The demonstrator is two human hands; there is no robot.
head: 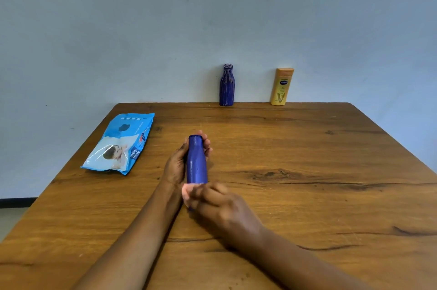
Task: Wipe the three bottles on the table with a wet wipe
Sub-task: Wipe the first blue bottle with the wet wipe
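My left hand grips a plain blue bottle, held tilted away from me above the middle of the wooden table. My right hand is blurred at the bottle's near end, fingers closed over a pale wet wipe that presses against the base. A second blue bottle with pale streaks stands upright at the table's far edge. A yellow lotion bottle stands to the right of it.
A blue wet-wipe pack lies flat near the table's left edge. A pale wall rises just behind the far edge. The floor shows at the lower left beyond the table.
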